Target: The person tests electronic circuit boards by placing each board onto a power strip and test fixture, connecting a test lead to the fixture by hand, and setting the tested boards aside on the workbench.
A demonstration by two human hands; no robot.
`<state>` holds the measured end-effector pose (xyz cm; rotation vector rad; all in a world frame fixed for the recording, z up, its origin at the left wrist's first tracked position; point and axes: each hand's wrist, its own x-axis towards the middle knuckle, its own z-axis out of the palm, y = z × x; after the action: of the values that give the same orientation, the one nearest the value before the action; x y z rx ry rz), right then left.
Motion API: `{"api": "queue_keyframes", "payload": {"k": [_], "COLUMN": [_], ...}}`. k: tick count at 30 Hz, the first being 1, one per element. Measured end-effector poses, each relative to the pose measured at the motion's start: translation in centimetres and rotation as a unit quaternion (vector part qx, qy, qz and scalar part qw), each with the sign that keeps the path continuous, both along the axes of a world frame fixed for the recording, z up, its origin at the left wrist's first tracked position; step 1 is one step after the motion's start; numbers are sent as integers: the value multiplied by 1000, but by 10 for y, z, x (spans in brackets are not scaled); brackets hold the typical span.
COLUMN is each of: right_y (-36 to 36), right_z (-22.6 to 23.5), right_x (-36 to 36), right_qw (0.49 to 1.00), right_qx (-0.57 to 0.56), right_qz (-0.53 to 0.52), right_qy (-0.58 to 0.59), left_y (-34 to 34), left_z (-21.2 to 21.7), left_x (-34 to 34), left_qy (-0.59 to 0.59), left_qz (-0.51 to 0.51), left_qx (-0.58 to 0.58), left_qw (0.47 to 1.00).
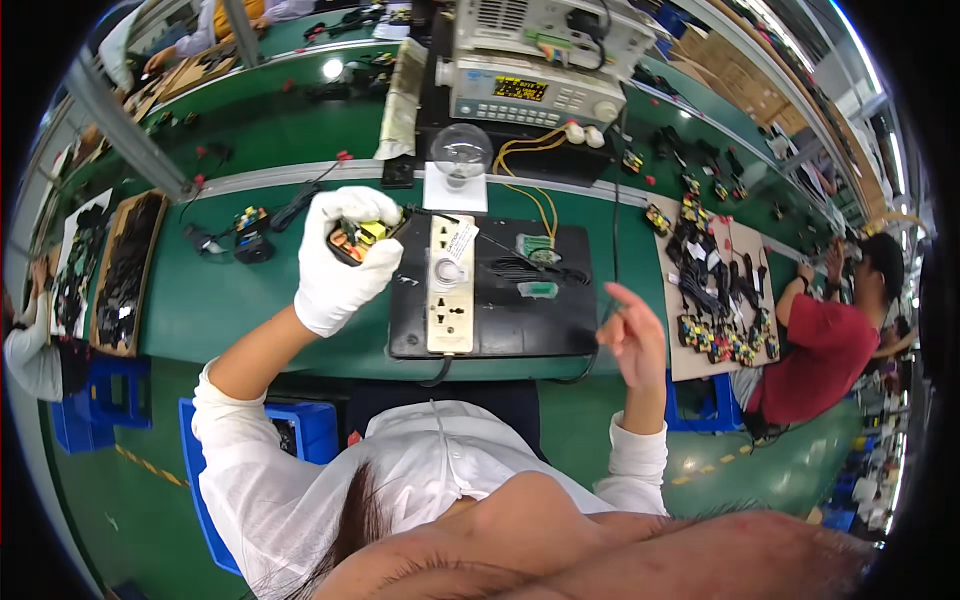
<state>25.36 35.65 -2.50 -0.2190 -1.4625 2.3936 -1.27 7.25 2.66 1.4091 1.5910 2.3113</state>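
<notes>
Head view: gripping an uncovered circuit-board assembly [371,236] in the gloved left hand [325,272], curling fingers and thumb around its black casing, and raising it just left of the cream power strip [452,293]. Pointing its long axis, as far as can be told past the fingers, obliquely toward the strip's far end. Lifting the bare right hand [633,336] well to the right of the strip, extending the index finger, folding the others loosely, gripping nothing visible. Facing one deciding relation, seemingly: having the assembly inside the left fingers, but leftward from the right fingertips, across the whole width of the strip.

Moving outward, seeing a white tag [462,241] at the strip's right edge, then, to the strip's right on a black panel [500,335], a green circuit board [539,248] and a coiled black cable [530,271]. Noticing beyond the strip a clear glass dome [461,150] and, farther, a bench instrument [535,92] with a lit display. Finding a tan sheet [690,366] of similar assemblies far right of the strip, and a wooden tray [104,346] of black parts far left.
</notes>
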Motion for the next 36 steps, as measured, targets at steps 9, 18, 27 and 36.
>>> {"api": "queue_keyframes", "payload": {"k": [9, 18, 27, 36], "right_y": [17, 22, 20, 45], "right_z": [-3, -8, -6, -28], "right_x": [35, 23, 7, -11], "right_qw": [970, 963, 942, 904], "right_qx": [-44, -15, -21, -96], "right_qz": [-156, -181, -300, -361], "right_qy": [181, 201, 150, 208], "left_y": [40, 29, 28, 38], "left_z": [-61, -70, -70, -73], "left_x": [5, -1, 2, 6], "left_qy": [2, 240, 258, 248], "left_qz": [-60, 75, 78, 118], "left_qx": [-241, -292, -292, -260], "left_qw": [969, 923, 918, 926]}}
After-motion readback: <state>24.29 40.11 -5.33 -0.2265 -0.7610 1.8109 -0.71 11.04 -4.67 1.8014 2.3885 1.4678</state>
